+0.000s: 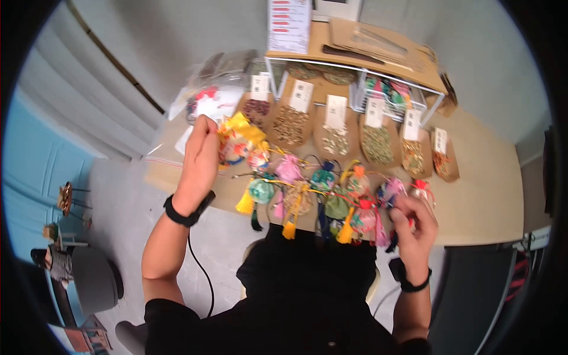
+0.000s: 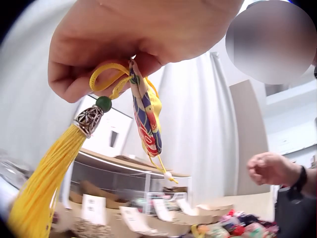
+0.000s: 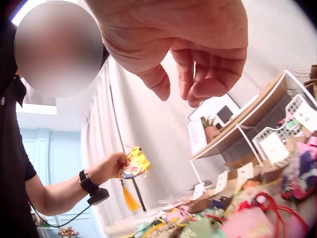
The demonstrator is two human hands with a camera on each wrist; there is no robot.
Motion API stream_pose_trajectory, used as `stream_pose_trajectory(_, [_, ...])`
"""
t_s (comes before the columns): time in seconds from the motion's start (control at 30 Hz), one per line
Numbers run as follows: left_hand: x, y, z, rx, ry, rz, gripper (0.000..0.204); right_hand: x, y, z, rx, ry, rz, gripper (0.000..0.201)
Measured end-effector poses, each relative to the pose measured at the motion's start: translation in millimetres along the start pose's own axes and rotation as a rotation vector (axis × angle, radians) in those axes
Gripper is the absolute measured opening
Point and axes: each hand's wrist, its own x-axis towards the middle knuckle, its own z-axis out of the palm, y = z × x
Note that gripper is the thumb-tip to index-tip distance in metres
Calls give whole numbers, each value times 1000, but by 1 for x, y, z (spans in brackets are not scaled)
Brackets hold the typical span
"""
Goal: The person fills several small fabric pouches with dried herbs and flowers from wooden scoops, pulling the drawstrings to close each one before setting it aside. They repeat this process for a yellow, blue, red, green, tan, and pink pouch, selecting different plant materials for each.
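Observation:
My left hand pinches the top of a yellow drawstring pouch with a flower print, held up over the table's left side. In the left wrist view the pouch hangs edge-on from the fingertips, beside a yellow cord, a green bead and a long yellow tassel. My right hand hovers near the front right of the pile, fingers loosely bent and nothing between them in the right wrist view. Below and between the hands lie several small tasselled pouches, among them a pink one and a green one.
Behind the pouches, labelled paper trays hold dried herbs and seeds. A white-framed shelf with a wooden top stands at the back. Clear plastic bags lie at the back left of the table.

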Motion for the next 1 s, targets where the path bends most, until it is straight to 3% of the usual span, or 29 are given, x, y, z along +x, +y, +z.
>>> stream_pose_trajectory(0.03, [-12, 10, 18, -34, -77, 23, 5, 8, -19, 2, 50, -37, 2, 26])
stream_pose_trajectory(0.07, [-22, 18, 37, -73, -158, 51, 4, 14, -17, 6, 16, -41, -177, 34])
stream_pose_trajectory(0.1, [-31, 29, 57, -101, -223, 68, 3, 20, -26, 8, 0, -52, -229, 40])
stream_pose_trajectory(0.2, [-47, 39, 112, -186, -419, 116, 4, 27, -37, 6, 1, -47, -288, 45])
stream_pose_trajectory(0.43, [-58, 70, 216, -329, -624, 221, 2, 7, -5, -31, 7, 42, -90, 21])
stream_pose_trajectory(0.6, [-67, 81, 264, -202, -750, 286, 5, -9, 23, -66, 93, 15, 171, 16])
stream_pose_trajectory(0.67, [-69, 84, 281, -150, -806, 325, 6, -11, 31, -76, 88, 60, 181, 17])
stream_pose_trajectory(0.7, [-66, 88, 285, -67, -908, 218, 21, -12, 33, -83, 61, 67, 177, 17])
stream_pose_trajectory(0.8, [-73, 104, 303, 221, -589, 775, 49, -11, 37, -98, -73, 89, 200, 15])
stream_pose_trajectory(0.83, [-76, 110, 309, 269, -592, 845, 83, -11, 36, -102, -129, 96, 208, 15])
stream_pose_trajectory(1.0, [-100, 120, 341, 338, -541, 940, 107, -7, 35, -112, -283, 131, 220, 13])
